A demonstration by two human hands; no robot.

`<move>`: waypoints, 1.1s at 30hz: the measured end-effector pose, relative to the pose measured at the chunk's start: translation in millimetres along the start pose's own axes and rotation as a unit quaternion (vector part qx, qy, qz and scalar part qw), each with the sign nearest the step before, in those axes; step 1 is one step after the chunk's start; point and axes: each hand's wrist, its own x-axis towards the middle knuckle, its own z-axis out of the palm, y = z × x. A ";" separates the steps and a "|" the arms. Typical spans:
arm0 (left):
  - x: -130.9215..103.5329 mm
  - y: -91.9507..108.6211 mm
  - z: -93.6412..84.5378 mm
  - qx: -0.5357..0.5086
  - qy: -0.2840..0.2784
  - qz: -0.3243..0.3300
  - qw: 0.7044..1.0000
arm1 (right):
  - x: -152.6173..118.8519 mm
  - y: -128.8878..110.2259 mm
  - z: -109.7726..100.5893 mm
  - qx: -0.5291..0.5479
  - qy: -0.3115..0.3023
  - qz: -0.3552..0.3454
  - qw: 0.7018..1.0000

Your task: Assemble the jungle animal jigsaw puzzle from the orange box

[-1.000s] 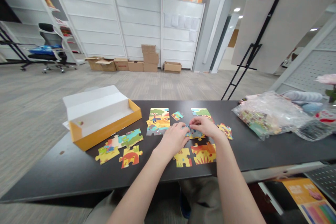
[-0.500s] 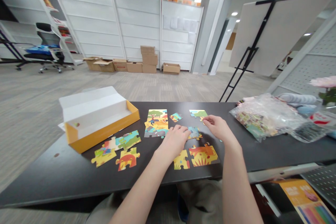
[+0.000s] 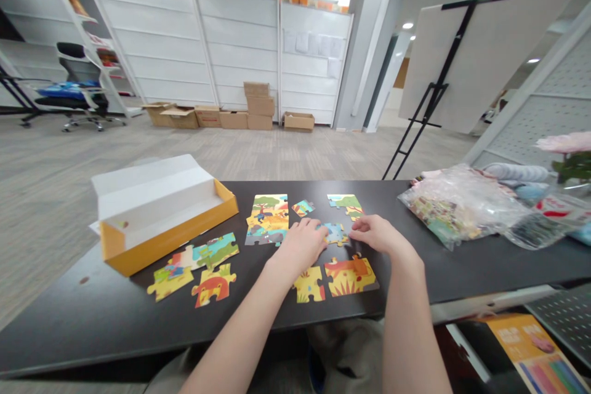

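A blue jigsaw puzzle piece (image 3: 335, 233) lies on the black table between my hands. My left hand (image 3: 302, 241) rests at its left end, fingers bent down onto it and covering that side. My right hand (image 3: 376, 233) is just beyond its right edge, thumb and fingertips slightly apart with nothing visible between them. Behind the right hand lies a green tree section (image 3: 346, 202). Nearer to me are an orange animal section (image 3: 351, 275) and a yellow piece (image 3: 309, 285). Left of my hands is a joined tree-and-hippo section (image 3: 268, 220), with a small loose piece (image 3: 303, 208) beside it.
An open yellow box (image 3: 170, 240) with a white inside stands at the left. Before it lie a green section (image 3: 215, 250), a yellow piece (image 3: 170, 283) and a lion piece (image 3: 215, 286). Clear plastic bags (image 3: 462, 203) occupy the table's right. The table's front edge (image 3: 258, 335) is near my forearms.
My right hand has let go of the green tree section's lower end and come down toward the blue piece's right edge. My left hand stays by the blue piece. The view has shifted slightly.
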 end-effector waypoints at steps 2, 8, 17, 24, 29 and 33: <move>5.6 -2.0 -2.2 -0.009 -0.003 0.009 1.000 | 1.0 2.0 -0.3 0.010 -0.005 0.002 1.000; 35.9 -7.8 -16.4 -0.030 -0.080 0.035 0.996 | 4.6 10.3 0.0 0.040 -0.001 -0.003 0.999; 84.3 -15.2 -29.7 -0.030 -0.166 0.053 0.984 | 2.4 2.8 -1.6 0.032 0.010 0.008 0.999; 77.8 -26.0 -20.3 -0.056 -0.128 0.065 0.988 | 3.0 -1.2 -0.8 -0.024 0.049 0.018 0.998; 74.4 -30.1 -14.4 -0.090 -0.069 0.070 0.991 | 4.3 -3.7 2.8 -0.082 0.071 0.030 0.994; 77.2 -32.1 -6.7 -0.100 -0.009 0.063 0.993 | 4.5 -1.6 5.7 -0.091 0.064 0.037 0.993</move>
